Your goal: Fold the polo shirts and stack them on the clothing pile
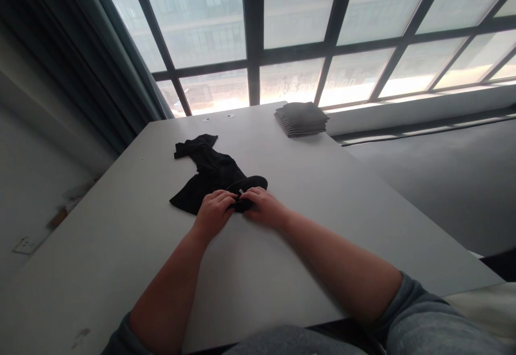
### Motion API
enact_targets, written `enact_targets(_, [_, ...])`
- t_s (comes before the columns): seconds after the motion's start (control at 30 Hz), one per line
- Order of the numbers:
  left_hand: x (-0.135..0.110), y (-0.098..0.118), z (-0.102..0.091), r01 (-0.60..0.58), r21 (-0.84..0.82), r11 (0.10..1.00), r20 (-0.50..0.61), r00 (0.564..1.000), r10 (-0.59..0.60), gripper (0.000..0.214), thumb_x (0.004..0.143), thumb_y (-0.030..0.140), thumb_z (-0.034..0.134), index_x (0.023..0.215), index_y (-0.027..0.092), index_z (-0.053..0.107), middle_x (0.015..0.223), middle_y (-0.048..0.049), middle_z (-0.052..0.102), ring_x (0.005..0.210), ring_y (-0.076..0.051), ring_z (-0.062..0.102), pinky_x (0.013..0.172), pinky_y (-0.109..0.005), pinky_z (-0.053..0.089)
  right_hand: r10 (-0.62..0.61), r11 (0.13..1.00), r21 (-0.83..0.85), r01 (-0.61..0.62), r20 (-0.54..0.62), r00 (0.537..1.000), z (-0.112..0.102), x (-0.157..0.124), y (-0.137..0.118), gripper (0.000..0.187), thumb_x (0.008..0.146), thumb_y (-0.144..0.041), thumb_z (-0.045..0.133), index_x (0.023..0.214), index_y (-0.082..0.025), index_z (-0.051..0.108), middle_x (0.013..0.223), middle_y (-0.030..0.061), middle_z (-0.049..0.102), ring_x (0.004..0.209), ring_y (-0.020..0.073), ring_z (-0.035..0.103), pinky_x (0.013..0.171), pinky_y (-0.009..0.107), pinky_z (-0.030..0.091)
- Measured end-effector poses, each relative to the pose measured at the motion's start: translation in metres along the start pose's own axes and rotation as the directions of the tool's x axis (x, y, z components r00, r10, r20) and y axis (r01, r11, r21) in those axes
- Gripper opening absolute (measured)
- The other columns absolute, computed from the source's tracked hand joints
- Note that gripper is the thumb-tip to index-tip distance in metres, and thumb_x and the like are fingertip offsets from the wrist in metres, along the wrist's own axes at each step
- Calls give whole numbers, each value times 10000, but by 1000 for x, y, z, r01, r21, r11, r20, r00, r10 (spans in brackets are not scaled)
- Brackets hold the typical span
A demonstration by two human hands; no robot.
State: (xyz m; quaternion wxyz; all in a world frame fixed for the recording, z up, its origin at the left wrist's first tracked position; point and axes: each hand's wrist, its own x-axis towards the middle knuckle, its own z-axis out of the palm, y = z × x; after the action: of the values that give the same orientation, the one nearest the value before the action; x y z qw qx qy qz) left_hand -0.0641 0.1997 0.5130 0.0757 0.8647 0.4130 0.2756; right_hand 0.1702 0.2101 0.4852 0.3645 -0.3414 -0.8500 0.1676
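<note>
Big window grid (253, 21) fills the background, and a pale grey table (258, 274) takes up most of the view. At the far end of the table sits a tidy stack of folded dark striped cloth (300, 119), well apart from the hands. Closer in lies a black garment (207, 175), probably a soft knit, rumpled and loose, with one end gathered into a rounded roll (250, 183) right at the hands. A tiny white tag (241, 191) peeks out of that roll. The left hand (213, 214) and right hand (264, 207) are both curled, pinching the cloth from either side and nearly meeting. Tip from me: keeping that pinch snug against the fold, with the cloth flat on the table, should stop the layers sliding around.
</note>
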Motion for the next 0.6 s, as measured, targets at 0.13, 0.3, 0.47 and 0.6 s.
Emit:
enact_targets(0.13, [2, 16, -3, -56, -70, 996, -43, 998, 53, 159, 961, 273, 598, 1018, 284, 745, 1147, -61, 771, 1229, -275, 637, 1149, -488, 376, 31, 999, -21, -31, 7, 999, -2, -1, 0, 92, 876, -191, 657, 966, -204, 655, 971, 69, 694, 933, 224, 610, 846, 331, 476])
enact_targets(0.3, [1, 23, -8, -30, -42, 999, -74, 997, 27, 121, 907, 291, 683, 1020, 269, 723, 1152, -73, 764, 1182, -286, 655, 1119, -483, 388, 18, 997, -69, -23, -74, 997, -11, -3, -6, 101, 846, -142, 553, 899, -212, 604, 903, 55, 693, 862, 215, 600, 881, 343, 431])
enact_targets(0.47, [0, 21, -10, 33, -46, 998, -58, 998, -36, 64, 866, 274, 722, 914, 256, 684, 1168, -78, 763, 1159, -296, 660, 1097, -481, 392, 54, 997, -42, -64, -212, 976, -13, -6, -5, 148, 821, -130, 493, 906, -224, 569, 903, 47, 697, 858, 211, 598, 910, 346, 430])
enact_targets(0.6, [0, 22, -8, 21, -60, 998, -80, 996, -25, 101, 918, 271, 644, 825, 249, 610, 1107, -57, 768, 1069, -266, 683, 1130, -480, 343, 42, 999, -16, -47, -237, 971, -11, -7, -4, 131, 805, -143, 471, 891, -233, 514, 863, 43, 660, 809, 208, 557, 868, 343, 434])
